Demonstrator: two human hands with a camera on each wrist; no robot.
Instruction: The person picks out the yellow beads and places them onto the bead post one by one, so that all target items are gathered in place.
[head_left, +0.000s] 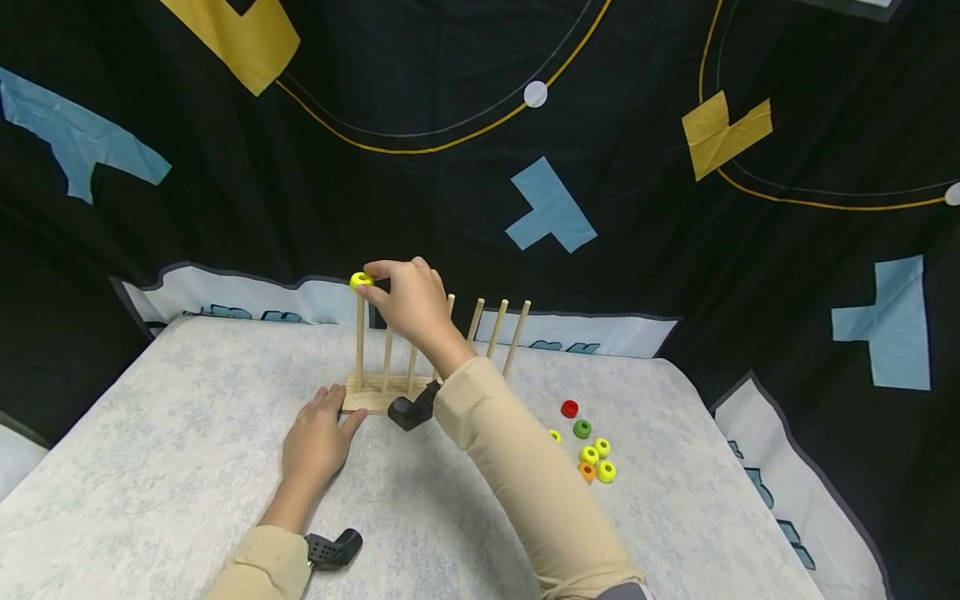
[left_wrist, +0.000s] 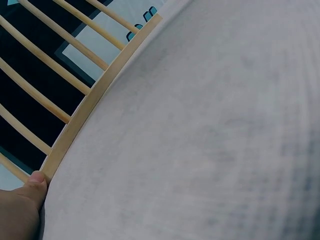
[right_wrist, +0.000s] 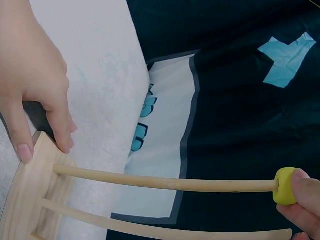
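Note:
A wooden rack with several upright pegs has its base [head_left: 378, 402] on the table, left of centre in the head view. My right hand [head_left: 415, 302] pinches a yellow bead [head_left: 362, 282] between thumb and fingers at the top of the leftmost peg [head_left: 360, 346]. In the right wrist view the peg's tip meets the bead's hole; how deep it sits is hidden. At the base's left end, my left hand [head_left: 318, 437] holds the wood, its thumb on the front side and fingers behind. The right forearm covers part of the rack in the head view.
Loose beads lie on the table [head_left: 675, 517] right of the rack: a red bead [head_left: 570, 408], a green bead [head_left: 582, 429], an orange bead [head_left: 587, 472] and several yellow ones [head_left: 606, 472]. A dark patterned cloth [head_left: 450, 217] hangs behind the table.

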